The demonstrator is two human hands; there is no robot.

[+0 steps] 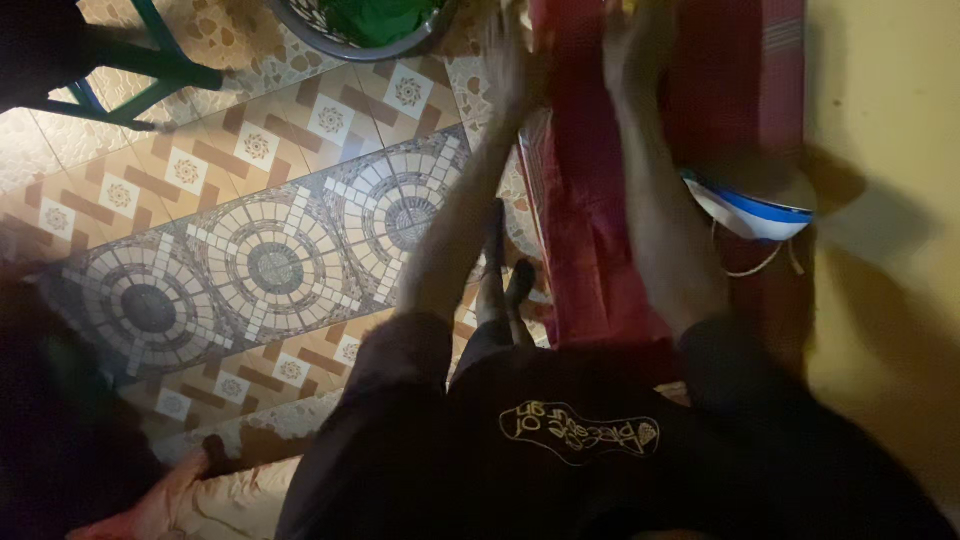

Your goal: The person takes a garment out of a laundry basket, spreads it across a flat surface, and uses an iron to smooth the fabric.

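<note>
A long red cloth (590,210) lies stretched over a narrow surface ahead of me. My left hand (508,55) is at the cloth's left edge near the top of the view, motion-blurred, with its fingers spread. My right hand (635,45) rests on the cloth further right; it is blurred and partly cut off by the frame edge, so its grip is unclear. A white and blue iron (752,208) sits on the cloth by my right forearm, with a thin cord (762,266) hanging below it.
A dark round basket (400,45) holding green cloth stands on the patterned tile floor (270,260) at the top. A green stool (150,70) is at the upper left. A yellow wall (885,200) runs along the right. Pale cloth (200,500) lies at the lower left.
</note>
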